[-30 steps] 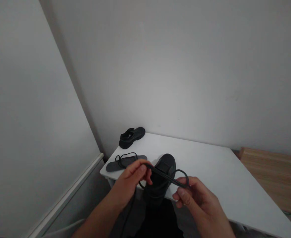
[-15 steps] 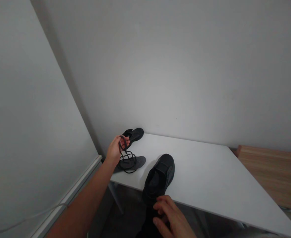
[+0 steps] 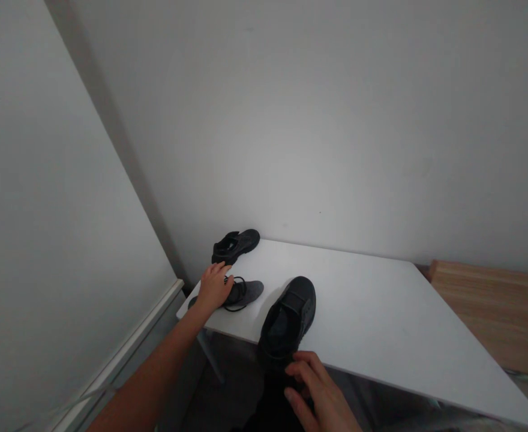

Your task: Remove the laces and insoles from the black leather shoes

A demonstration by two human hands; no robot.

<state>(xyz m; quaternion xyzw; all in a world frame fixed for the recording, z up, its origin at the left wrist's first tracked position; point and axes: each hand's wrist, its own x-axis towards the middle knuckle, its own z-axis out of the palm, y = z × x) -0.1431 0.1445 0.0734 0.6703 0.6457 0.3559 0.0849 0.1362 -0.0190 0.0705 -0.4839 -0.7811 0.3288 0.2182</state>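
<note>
- Left hand (image 3: 214, 287) lies flat over the laces (image 3: 236, 294) and insole (image 3: 246, 291) at the worktop's (image 3: 381, 324) far-left corner; fingers spread, palm down, grip open, pressing rather than clasping.
- Laces sit bunched on the grey insole, partly under the left fingers.
- Right hand (image 3: 318, 393) is at the near edge, fingertips touching the heel of the near shoe (image 3: 288, 321); fingers loosely bent, grip open, nothing clasped.
- Near shoe is black, toe pointing away, heel hanging over the near worktop edge.
- Second shoe (image 3: 237, 245) stands at the far-left corner against the wall (image 3: 318, 120), just beyond the left hand.
- Wooden surface (image 3: 493, 306) lies right of the worktop.
</note>
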